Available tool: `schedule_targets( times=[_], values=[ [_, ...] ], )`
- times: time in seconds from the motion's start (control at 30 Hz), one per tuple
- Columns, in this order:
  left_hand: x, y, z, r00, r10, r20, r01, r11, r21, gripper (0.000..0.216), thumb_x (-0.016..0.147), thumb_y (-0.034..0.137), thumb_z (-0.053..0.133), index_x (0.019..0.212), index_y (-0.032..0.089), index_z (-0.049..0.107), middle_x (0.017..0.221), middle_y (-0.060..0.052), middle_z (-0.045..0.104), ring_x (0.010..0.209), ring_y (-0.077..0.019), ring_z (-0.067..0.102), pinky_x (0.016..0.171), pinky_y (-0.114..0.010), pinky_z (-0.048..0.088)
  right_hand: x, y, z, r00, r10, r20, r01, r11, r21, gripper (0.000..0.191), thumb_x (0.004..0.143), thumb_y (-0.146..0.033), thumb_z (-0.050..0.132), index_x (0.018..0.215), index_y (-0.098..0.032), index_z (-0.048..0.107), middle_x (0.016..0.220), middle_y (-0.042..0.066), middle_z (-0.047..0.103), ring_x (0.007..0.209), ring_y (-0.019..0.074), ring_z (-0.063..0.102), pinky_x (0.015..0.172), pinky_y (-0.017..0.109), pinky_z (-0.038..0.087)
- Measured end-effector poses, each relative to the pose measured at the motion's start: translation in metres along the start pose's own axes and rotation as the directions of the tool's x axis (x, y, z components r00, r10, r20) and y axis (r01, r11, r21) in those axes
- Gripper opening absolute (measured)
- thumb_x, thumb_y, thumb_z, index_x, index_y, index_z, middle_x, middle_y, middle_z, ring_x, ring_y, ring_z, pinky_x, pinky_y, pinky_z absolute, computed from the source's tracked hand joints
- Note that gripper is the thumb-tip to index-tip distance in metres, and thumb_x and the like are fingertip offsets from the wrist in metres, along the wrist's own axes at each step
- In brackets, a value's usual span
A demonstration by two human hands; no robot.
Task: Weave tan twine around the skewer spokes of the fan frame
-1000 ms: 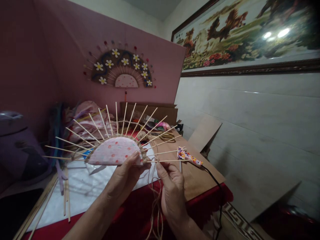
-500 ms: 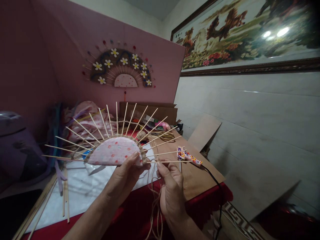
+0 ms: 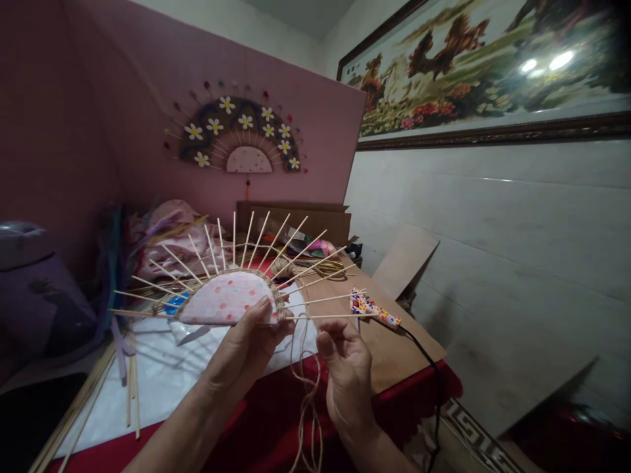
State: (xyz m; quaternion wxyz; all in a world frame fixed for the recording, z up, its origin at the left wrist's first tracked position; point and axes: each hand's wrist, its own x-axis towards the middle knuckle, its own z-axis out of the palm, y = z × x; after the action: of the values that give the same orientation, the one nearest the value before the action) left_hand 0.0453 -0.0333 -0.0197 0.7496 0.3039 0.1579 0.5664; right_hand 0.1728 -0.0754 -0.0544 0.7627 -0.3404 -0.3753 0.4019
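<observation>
My left hand (image 3: 254, 335) is closed on the right end of a half-round fan frame (image 3: 224, 297), thumb on its pink dotted cloth face. Thin wooden sticks (image 3: 178, 261) radiate from the curved edge, which is bound with twine. A length of twine (image 3: 309, 387) hangs in loose loops from the lowest right stick, between my hands. Just right of that twine, my right hand (image 3: 348, 368) has its fingers loosely curled, with a gap between thumb and fingertips and nothing visible in them.
A flower-patterned glue gun (image 3: 374, 309) with a black cord lies on the brown board (image 3: 394, 355) at the right. Loose sticks (image 3: 132, 397) lie at the left on white paper (image 3: 162, 368). Behind are pink cloth (image 3: 170, 226), a cardboard box (image 3: 325, 220) and a finished fan (image 3: 249, 159) on the wall.
My right hand has let go of the twine at the lowest stick and moved slightly right and down. The fan frame has tilted and turned a little in my left hand.
</observation>
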Motion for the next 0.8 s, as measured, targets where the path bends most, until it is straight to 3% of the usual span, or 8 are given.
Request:
schedule_targets(
  times=[0.07,0.2,0.37,0.47,0.57,0.67,0.8],
  values=[
    [0.0,0.0,0.0,1.0,-0.003,-0.007,0.003,1.0,-0.007,0.01,0.079,0.019,0.059,0.082,0.012,0.066,0.078,-0.005,0.067,0.069,-0.0136,0.06,0.071,-0.03,0.051,0.005,0.0,-0.008,1.0,-0.006,-0.024,0.004,0.996,-0.089,0.018,0.068,-0.028,0.074,0.072,-0.017,0.061,0.065,-0.003,0.056,0.061,0.0095,0.048,0.06,0.022,0.039],
    [-0.001,0.0,0.0,0.999,-0.025,-0.029,0.025,1.0,-0.007,0.01,0.078,0.019,0.06,0.082,0.012,0.066,0.079,-0.006,0.067,0.069,-0.0144,0.061,0.071,-0.031,0.051,0.018,-0.009,-0.014,0.989,0.148,-0.006,-0.148,0.985,-0.086,0.018,0.065,-0.029,0.075,0.072,-0.015,0.065,0.065,0.0,0.06,0.061,0.0115,0.051,0.061,0.026,0.041],
    [0.0,-0.001,-0.003,1.0,-0.026,-0.015,0.026,1.0,0.002,0.011,0.077,0.02,0.061,0.084,0.013,0.066,0.082,-0.006,0.068,0.07,-0.0152,0.062,0.069,-0.031,0.052,0.027,-0.016,-0.011,0.962,0.248,0.113,-0.244,0.969,-0.045,0.02,0.067,-0.029,0.071,0.079,-0.013,0.068,0.067,0.002,0.063,0.057,0.0103,0.049,0.056,0.023,0.039],
    [0.001,0.0,-0.004,0.999,-0.041,0.0,0.041,0.999,0.003,0.012,0.079,0.02,0.059,0.085,0.013,0.067,0.082,-0.007,0.07,0.071,-0.0157,0.063,0.07,-0.03,0.052,0.027,-0.017,-0.008,0.928,0.315,0.199,-0.315,0.949,-0.033,0.028,0.072,-0.037,0.067,0.087,-0.014,0.067,0.079,0.006,0.067,0.069,0.0143,0.057,0.063,0.026,0.043],
    [0.0,0.002,0.0,0.997,-0.06,0.044,0.06,0.998,0.013,0.017,0.082,0.021,0.055,0.085,0.01,0.067,0.08,-0.009,0.07,0.073,-0.0164,0.064,0.073,-0.029,0.052,0.027,-0.02,-0.006,0.852,0.378,0.363,-0.376,0.923,-0.079,0.033,0.076,-0.038,0.064,0.1,-0.016,0.063,0.096,0.008,0.067,0.091,0.0182,0.06,0.078,0.031,0.044],
    [-0.002,0.005,0.003,0.997,-0.068,0.039,0.068,0.998,-0.002,0.017,0.082,0.021,0.054,0.082,0.01,0.067,0.081,-0.01,0.071,0.074,-0.0166,0.065,0.076,-0.029,0.051,0.029,-0.023,-0.006,0.728,0.407,0.551,-0.409,0.904,-0.126,0.042,0.072,-0.028,0.07,0.11,-0.018,0.058,0.111,0.008,0.063,0.108,0.018,0.055,0.088,0.031,0.041],
    [-0.003,0.008,0.003,0.995,-0.102,0.011,0.102,0.994,-0.035,0.016,0.08,0.023,0.057,0.073,0.013,0.066,0.072,-0.009,0.07,0.067,-0.0171,0.064,0.07,-0.031,0.052,0.033,-0.027,-0.009,0.627,0.436,0.646,-0.398,0.892,-0.215,0.052,0.066,-0.025,0.074,0.116,-0.019,0.056,0.111,0.008,0.062,0.101,0.0179,0.057,0.08,0.03,0.046]
  ],
)
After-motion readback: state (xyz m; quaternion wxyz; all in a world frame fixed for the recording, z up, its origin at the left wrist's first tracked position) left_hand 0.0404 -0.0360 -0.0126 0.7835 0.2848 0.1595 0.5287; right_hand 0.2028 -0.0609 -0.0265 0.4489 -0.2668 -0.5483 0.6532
